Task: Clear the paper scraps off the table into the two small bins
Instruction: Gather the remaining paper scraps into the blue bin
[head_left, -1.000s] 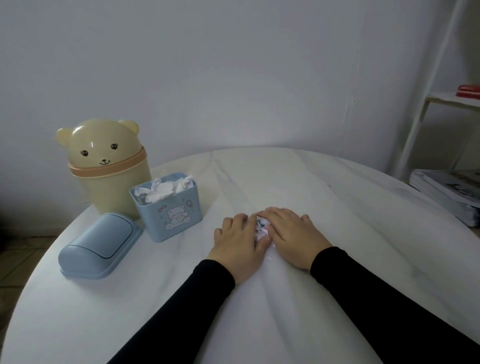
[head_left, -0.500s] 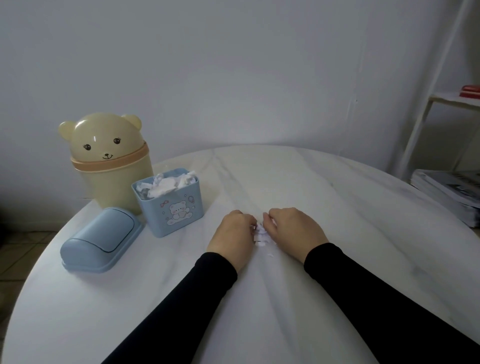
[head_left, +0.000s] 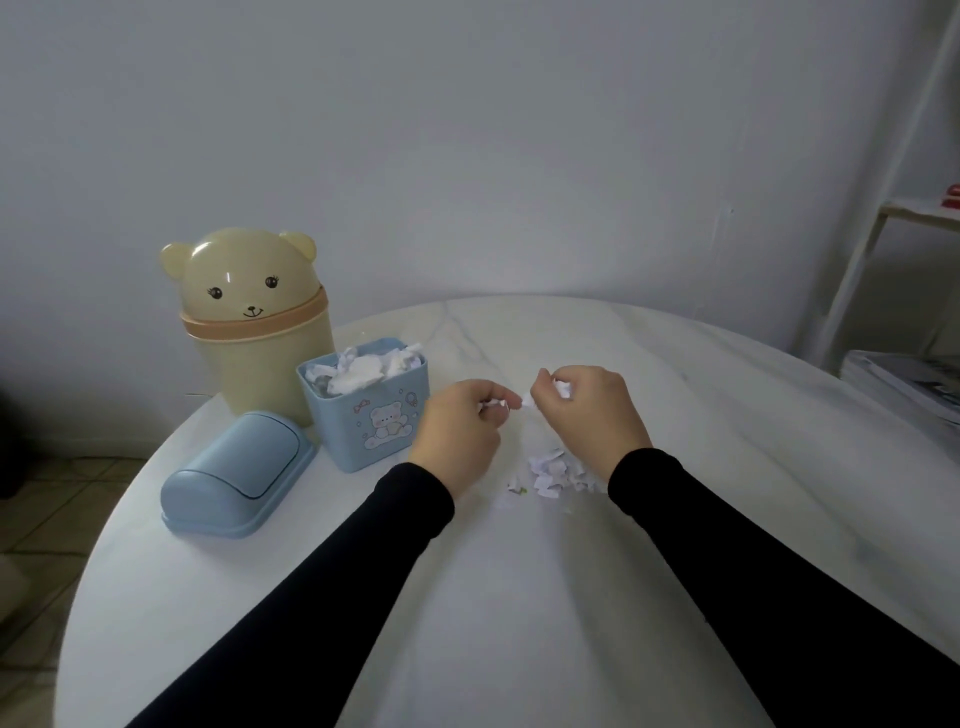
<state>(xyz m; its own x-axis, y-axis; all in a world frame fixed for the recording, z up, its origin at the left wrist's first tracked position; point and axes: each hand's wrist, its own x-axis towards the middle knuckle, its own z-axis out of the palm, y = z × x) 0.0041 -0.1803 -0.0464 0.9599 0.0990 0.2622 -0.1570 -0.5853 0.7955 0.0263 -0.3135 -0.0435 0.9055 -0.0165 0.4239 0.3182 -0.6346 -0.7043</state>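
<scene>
Both hands were clenched on paper bits above mid-table: left hand (head_left: 457, 431), right hand (head_left: 587, 410). Loose scraps (head_left: 553, 475) lay below them, probably featherlight, limp and best pinched together. The blue bin (head_left: 371, 410) stood near the left edge, heaped.

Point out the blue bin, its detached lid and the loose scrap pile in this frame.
blue bin (head_left: 382, 426): head view, front wall at the bear print.
blue lid (head_left: 236, 475): head view, top of its curved flap, lying on the table.
scrap pile (head_left: 553, 474): head view, middle of the heap between the wrists.
</scene>
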